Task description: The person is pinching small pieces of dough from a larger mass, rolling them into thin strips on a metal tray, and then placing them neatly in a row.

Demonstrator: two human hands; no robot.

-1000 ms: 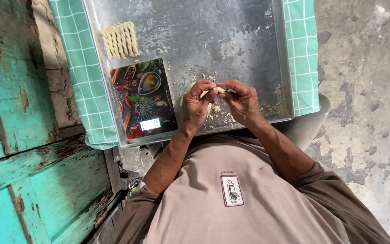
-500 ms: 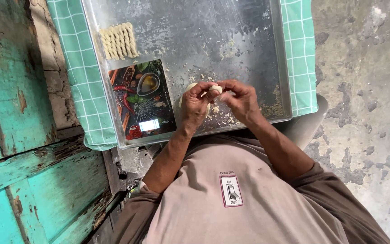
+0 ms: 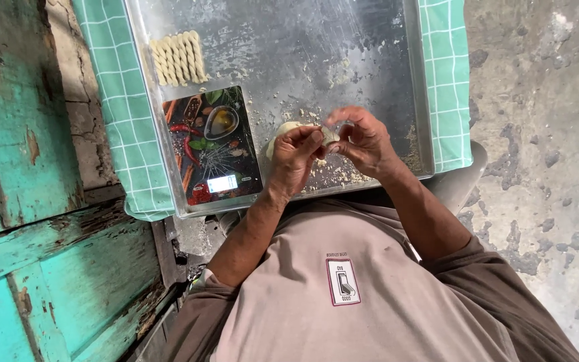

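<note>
My left hand and my right hand meet over the near part of a large metal tray. Both pinch a small pale lump of dough between their fingertips. Dough crumbs lie scattered on the tray under my hands. A row of twisted dough sticks lies at the tray's far left.
A small digital kitchen scale with a picture of spices on top sits in the tray, left of my hands. The tray rests on a green checked cloth. A worn turquoise wooden door stands at the left; cracked concrete floor at the right.
My hands have kept working the dough lump in the same spot, the fingers shifting slightly around it. Nothing else has moved.
</note>
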